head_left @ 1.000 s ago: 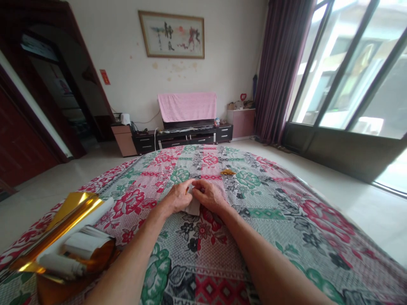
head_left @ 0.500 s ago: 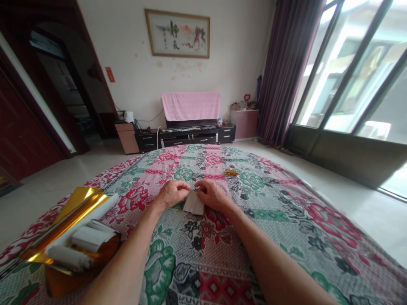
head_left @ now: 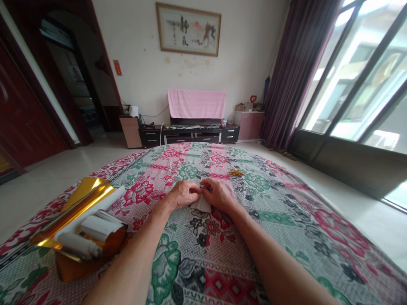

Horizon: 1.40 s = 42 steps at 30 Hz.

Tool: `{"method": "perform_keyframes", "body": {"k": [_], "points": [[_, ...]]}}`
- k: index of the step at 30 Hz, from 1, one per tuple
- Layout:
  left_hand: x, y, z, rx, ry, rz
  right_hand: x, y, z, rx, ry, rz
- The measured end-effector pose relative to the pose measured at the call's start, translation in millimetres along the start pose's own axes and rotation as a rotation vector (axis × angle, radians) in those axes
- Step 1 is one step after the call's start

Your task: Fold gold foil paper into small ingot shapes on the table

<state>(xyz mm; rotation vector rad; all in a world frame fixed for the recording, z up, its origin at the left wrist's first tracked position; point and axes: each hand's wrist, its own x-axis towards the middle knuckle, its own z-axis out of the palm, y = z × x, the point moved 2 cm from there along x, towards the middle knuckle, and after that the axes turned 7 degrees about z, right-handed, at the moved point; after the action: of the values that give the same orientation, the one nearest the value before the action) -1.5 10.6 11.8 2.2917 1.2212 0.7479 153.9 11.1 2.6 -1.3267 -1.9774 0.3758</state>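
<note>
A small piece of white folded paper lies low over the flowered cloth, partly covered by my fingers. My left hand pinches at its upper left edge, thumb and fingertips pressed together. From the other side my right hand grips the top of the same paper, its fingers curled. Both sets of fingertips nearly touch, and what lies between them is mostly hidden.
Gold foil sheets with white backing lie at the left, with folded white-backed pieces on them. A small gold scrap rests beyond my hands on the flowered cloth. A TV under a pink towel stands by the wall.
My left hand has closed in on the right, and its fingertips now meet at the paper's top. The whole view has shifted, so the room appears further right.
</note>
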Motion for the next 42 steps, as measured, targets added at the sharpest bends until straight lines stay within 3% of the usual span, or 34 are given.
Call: {"method": "perform_keyframes", "body": {"k": [4, 9, 17, 27, 32, 37, 42], "points": [[1.1, 7.0, 1.7, 0.106, -0.049, 0.082, 0.8, 1.0, -4.1, 0.06, 0.024, 0.041], [2.2, 6.6, 3.7, 0.132, -0.063, 0.074, -0.7, 16.7, -21.3, 0.037, 0.224, 0.234], [1.7, 4.1, 6.1, 0.08, -0.054, 0.018, -9.0, 19.6, -26.0, 0.015, 0.082, 0.182], [1.5, 5.8, 4.5, 0.069, -0.054, -0.006, -9.7, 14.6, -20.3, 0.233, 0.022, 0.198], [1.8, 5.7, 4.7, 0.077, -0.052, -0.013, -8.0, 18.9, -28.2, 0.002, 0.162, 0.206], [1.5, 6.4, 5.8, 0.085, -0.04, -0.004, -6.9, 17.8, -33.4, -0.167, -0.007, 0.085], [2.0, 5.6, 7.5, 0.081, -0.057, -0.03, -7.0, 15.4, -37.8, -0.32, -0.068, 0.192]]}}
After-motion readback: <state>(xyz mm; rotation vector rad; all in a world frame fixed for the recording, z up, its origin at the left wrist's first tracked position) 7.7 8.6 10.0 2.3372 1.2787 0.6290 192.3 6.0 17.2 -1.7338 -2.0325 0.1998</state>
